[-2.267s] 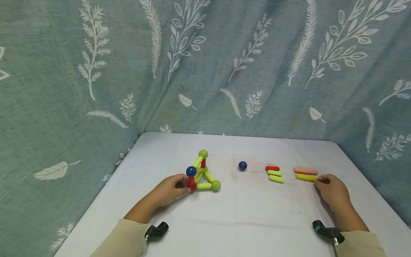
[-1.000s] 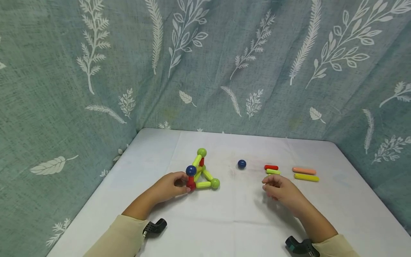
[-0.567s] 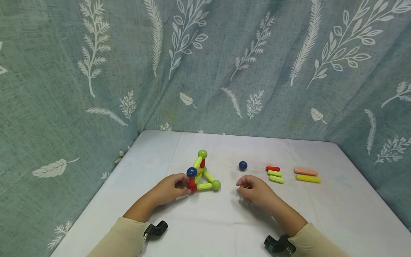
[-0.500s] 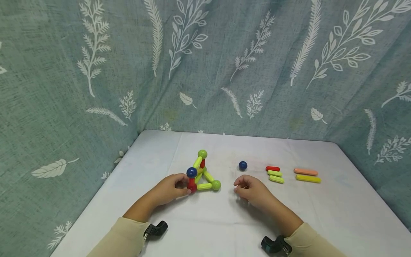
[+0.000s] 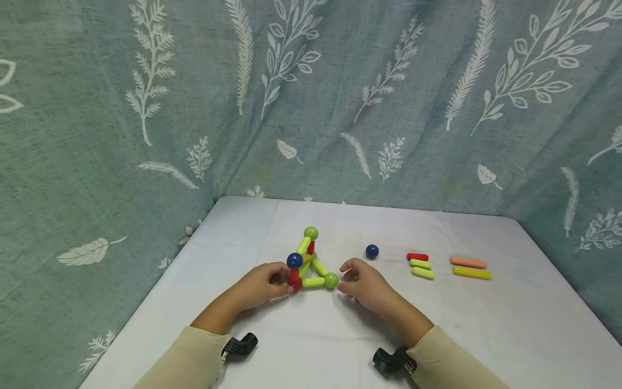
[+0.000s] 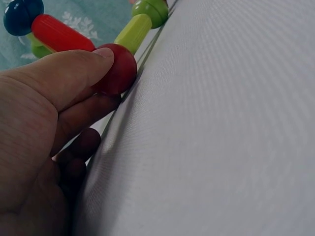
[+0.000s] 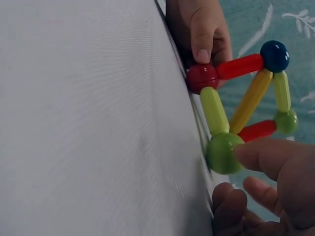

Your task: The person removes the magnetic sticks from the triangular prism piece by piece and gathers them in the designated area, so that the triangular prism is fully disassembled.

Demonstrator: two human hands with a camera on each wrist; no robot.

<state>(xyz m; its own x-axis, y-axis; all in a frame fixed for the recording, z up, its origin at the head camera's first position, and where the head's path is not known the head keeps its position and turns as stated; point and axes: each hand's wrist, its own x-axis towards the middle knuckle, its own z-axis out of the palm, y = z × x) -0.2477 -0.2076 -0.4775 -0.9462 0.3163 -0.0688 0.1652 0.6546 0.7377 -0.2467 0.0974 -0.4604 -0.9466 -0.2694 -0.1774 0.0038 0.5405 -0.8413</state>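
A structure of magnetic sticks and balls stands left of the table's middle. My left hand [image 5: 262, 285] pinches its red ball [image 6: 120, 69] between thumb and fingers at the near left corner. From that ball a red stick [image 7: 241, 67] rises to a blue ball [image 5: 294, 261]. A light green stick [image 5: 313, 282] runs along the table to a green ball [image 5: 331, 280]. My right hand [image 5: 366, 286] is beside this green ball, thumb and fingers apart around its right side. In the right wrist view the thumb overlaps the ball; whether it touches, I cannot tell.
A loose blue ball [image 5: 372, 251] lies behind the right hand. Farther right lie a short red stick [image 5: 418, 256], two short light green sticks [image 5: 423, 274], an orange stick [image 5: 468, 262] and a yellow stick [image 5: 472, 273]. A patterned cloth [image 5: 320, 108] hangs behind the white table [image 5: 311, 346].
My right hand has left the yellow stick on the right and travelled left across the table to the green ball. The left hand stays on the red ball.
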